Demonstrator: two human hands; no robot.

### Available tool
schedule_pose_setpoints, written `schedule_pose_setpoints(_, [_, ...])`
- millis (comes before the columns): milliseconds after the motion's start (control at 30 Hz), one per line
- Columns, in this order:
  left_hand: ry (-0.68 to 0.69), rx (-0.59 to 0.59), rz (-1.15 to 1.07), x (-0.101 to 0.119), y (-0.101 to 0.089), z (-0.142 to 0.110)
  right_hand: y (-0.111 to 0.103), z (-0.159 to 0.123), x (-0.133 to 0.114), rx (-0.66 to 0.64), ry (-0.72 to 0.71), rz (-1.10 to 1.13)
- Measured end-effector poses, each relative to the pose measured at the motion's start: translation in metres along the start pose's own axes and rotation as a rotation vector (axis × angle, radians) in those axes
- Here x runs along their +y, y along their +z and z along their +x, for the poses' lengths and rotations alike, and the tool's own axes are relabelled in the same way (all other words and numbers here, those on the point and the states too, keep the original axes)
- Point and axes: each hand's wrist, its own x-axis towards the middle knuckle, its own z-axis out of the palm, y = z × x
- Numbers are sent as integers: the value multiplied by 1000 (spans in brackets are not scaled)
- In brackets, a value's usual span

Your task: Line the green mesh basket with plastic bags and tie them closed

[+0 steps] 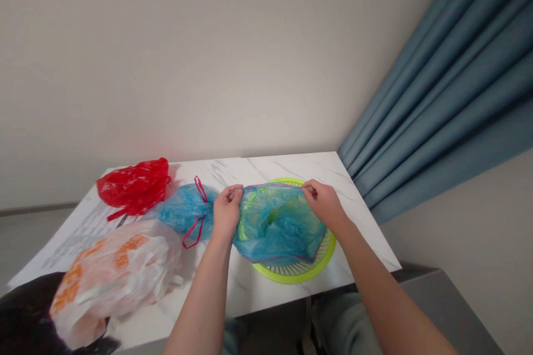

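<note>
Between my hands a thin blue plastic bag is spread over a lime-green plastic basket. My left hand pinches the bag's pinkish-edged rim at its left corner. Near the right corner, my right hand grips the same rim between thumb and fingers. The basket's green shows through the film, and its slatted wall is visible at the lower right. Just left of my left hand lies a second blue bag, gathered at the neck, with red drawstring loops.
A red plastic bag lies at the back left of the marble-patterned table. In front of it are printed paper and a white bag with orange print. A dark object is at lower left. Blue curtains hang at right.
</note>
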Motion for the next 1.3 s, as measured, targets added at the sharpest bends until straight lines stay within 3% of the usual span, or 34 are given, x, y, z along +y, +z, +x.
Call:
schedule_pose_setpoints(167, [-44, -17, 20, -1, 1, 2, -4, 8, 20, 257, 112, 101])
schedule_pose_setpoints(333, [-48, -72, -71, 2, 2, 3, 6, 21, 47, 345, 234, 284])
schedule_pose_setpoints(533, [-54, -49, -140, -5, 10, 7, 10, 35, 63, 245, 670, 769])
schedule_pose_setpoints(667, [-157, -5, -101, -16, 8, 15, 15, 41, 67, 123, 758, 839])
schedule_pose_setpoints(833, [-284, -106, -50, -28, -2, 20, 33, 38, 67, -147, 725, 663])
schedule_pose_setpoints(967, [-349, -208, -2, -31, -6, 16, 38, 35, 69, -108, 714, 548])
schedule_pose_setpoints(1100, [-348, -187, 53, -27, -12, 17, 27, 32, 75, 17, 701, 419])
schedule_pose_setpoints(1200, [-210, -105, 97, -16, -18, 15, 11, 23, 71, 213, 489, 192])
schedule_pose_setpoints(1300, [104, -138, 214, -1, -26, -2, -12, 2, 54, 259, 159, 111])
